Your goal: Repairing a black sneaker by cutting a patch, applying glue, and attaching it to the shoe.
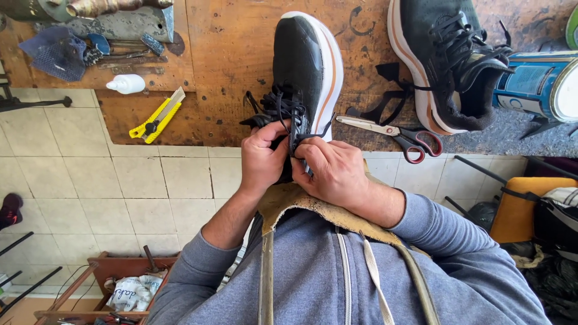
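**Both hands on a black shoe at the bench edge**

Scarred wooden bench [229, 54] over a tiled floor [108, 186]. A black shoe [304, 66] with a white sole lies on its side at the bench edge, toe pointing away. The left hand [263, 161] pinches the dark laces [274, 107] at the shoe's opening; the right hand [333, 171] grips the heel end, fingers closed. Red-handled scissors [397, 135] lie just right of the shoe. A second shoe [448, 63] sits farther right, a yellow knife [159, 115] to the left.
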